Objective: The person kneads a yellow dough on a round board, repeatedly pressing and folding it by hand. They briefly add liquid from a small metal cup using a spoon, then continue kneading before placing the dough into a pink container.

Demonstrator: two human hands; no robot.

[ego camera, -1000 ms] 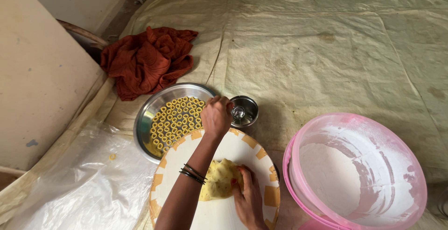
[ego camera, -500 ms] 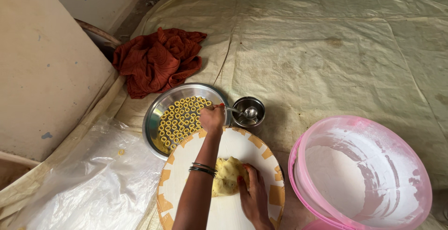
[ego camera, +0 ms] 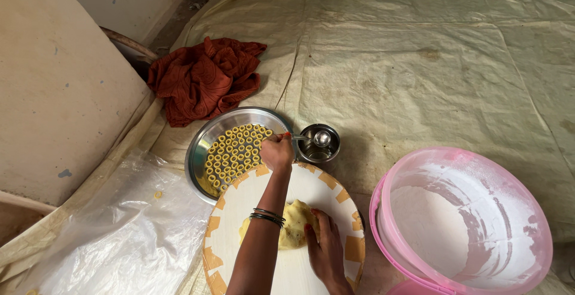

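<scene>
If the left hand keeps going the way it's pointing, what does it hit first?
Most likely the small steel bowl. The left hand holds a spoon whose scoop already sits in that bowl, just up and right of the hand. Depth is hard to judge from above.

The forearm hides part of the dough point(ego camera: 292, 229). The bottom edge cuts off the round board point(ego camera: 239, 223) and the pink tub point(ego camera: 383, 211).
</scene>
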